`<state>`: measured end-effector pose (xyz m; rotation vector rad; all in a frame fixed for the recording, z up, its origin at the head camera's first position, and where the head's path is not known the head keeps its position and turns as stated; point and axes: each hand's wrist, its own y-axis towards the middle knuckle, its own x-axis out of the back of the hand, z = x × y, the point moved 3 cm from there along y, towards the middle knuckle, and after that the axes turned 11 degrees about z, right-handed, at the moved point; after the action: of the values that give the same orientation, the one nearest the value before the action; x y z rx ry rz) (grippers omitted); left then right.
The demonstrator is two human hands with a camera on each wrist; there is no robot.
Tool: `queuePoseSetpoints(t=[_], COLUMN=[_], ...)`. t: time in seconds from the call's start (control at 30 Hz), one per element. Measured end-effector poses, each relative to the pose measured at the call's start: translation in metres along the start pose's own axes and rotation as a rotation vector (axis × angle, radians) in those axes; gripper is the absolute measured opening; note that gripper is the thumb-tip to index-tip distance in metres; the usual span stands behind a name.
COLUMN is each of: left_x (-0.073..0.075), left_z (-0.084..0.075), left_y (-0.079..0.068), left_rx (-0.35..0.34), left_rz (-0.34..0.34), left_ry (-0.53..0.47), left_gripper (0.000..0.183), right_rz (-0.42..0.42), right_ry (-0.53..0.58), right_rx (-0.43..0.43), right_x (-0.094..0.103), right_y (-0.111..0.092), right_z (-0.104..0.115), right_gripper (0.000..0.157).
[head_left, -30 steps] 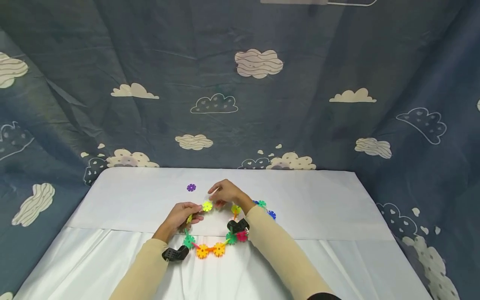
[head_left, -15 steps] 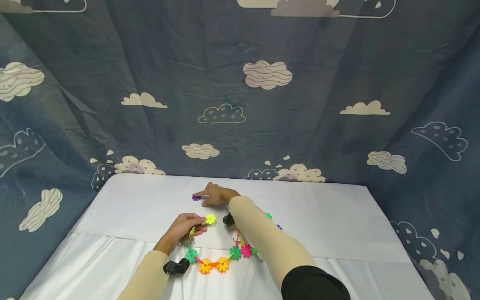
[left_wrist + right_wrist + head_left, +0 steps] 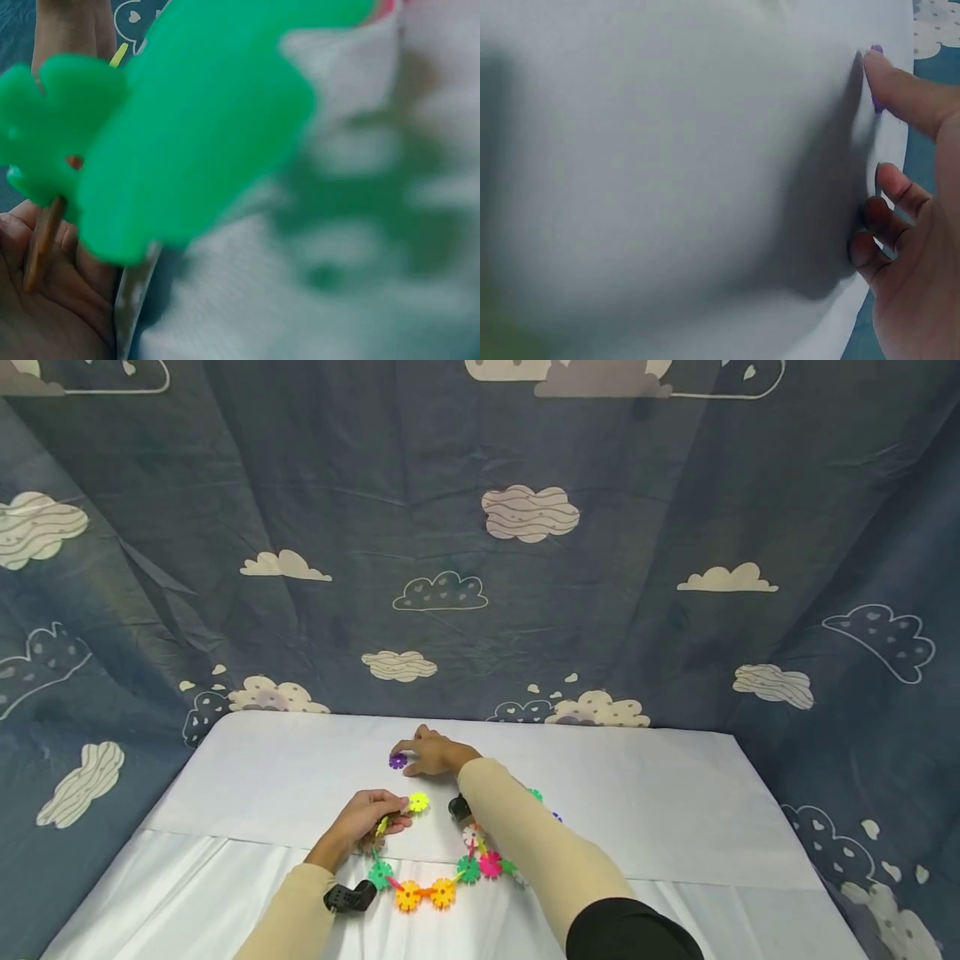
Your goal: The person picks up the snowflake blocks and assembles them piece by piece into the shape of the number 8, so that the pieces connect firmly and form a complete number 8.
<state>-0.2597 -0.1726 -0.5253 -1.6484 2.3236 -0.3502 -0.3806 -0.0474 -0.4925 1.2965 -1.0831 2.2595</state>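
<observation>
A chain of interlocking snowflake discs in several colours curves across the white table. My left hand holds its left end and pinches a yellow snowflake disc. In the left wrist view, a green disc fills much of the picture, and a brown disc stands edge-on by the palm. Farther back, my right hand has its thumb and index finger at a purple snowflake disc. In the right wrist view, the purple disc shows edge-on behind the thumb, with the other fingers curled below; the index finger is hidden.
The white table has a seam across its middle and folds near the front. A dark cloud-print curtain stands behind and at both sides. My right sleeve covers part of the chain's right side.
My right hand has reached left and back from beside the yellow disc to the purple one, which shifts slightly right between its fingers. The left hand keeps its grip. The head view has tilted up.
</observation>
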Motion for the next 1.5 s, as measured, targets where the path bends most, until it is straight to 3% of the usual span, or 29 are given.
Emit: queuePoseSetpoints(t=[0.17, 0.27, 0.47, 0.63, 0.83, 1.0, 1.13, 1.3, 1.5], left_x=[-0.005, -0.006, -0.004, -0.004, -0.003, -0.007, -0.008, -0.015, -0.019], left_z=[0.004, 0.003, -0.001, -0.004, -0.014, -0.017, -0.021, -0.026, -0.029], left_y=[-0.002, -0.003, -0.002, -0.003, -0.002, 0.000, 0.002, 0.004, 0.009], left_rx=[-0.007, -0.008, -0.030, 0.007, 0.073, 0.116, 0.146, 0.160, 0.177], left_rz=[0.027, 0.030, 0.032, 0.048, 0.048, 0.056, 0.048, 0.056, 0.052], left_ry=[-0.017, -0.018, -0.031, -0.005, 0.020, 0.062, 0.080, 0.073, 0.082], left_gripper=[0.022, 0.022, 0.028, 0.043, 0.048, 0.048, 0.041, 0.033, 0.037], right_rz=[-0.050, -0.067, -0.114, -0.218, -0.415, -0.512, -0.567, -0.641, -0.714], right_ry=[0.044, 0.135, 0.510, 0.726, 0.716, 0.769, 0.784, 0.706, 0.666], right_rx=[0.026, 0.046, 0.062, 0.064, 0.026, 0.016, 0.022, 0.026, 0.015], right_x=[-0.010, -0.010, -0.004, -0.013, -0.028, -0.047, -0.059, -0.070, -0.073], right_y=[-0.002, -0.006, -0.030, -0.072, -0.109, -0.127, -0.131, -0.133, -0.133], right_z=[-0.007, -0.010, -0.019, -0.027, -0.020, -0.011, -0.003, 0.004, 0.005], right_gripper=[0.023, 0.020, 0.012, 0.006, 0.007, 0.005, 0.004, 0.004, 0.010])
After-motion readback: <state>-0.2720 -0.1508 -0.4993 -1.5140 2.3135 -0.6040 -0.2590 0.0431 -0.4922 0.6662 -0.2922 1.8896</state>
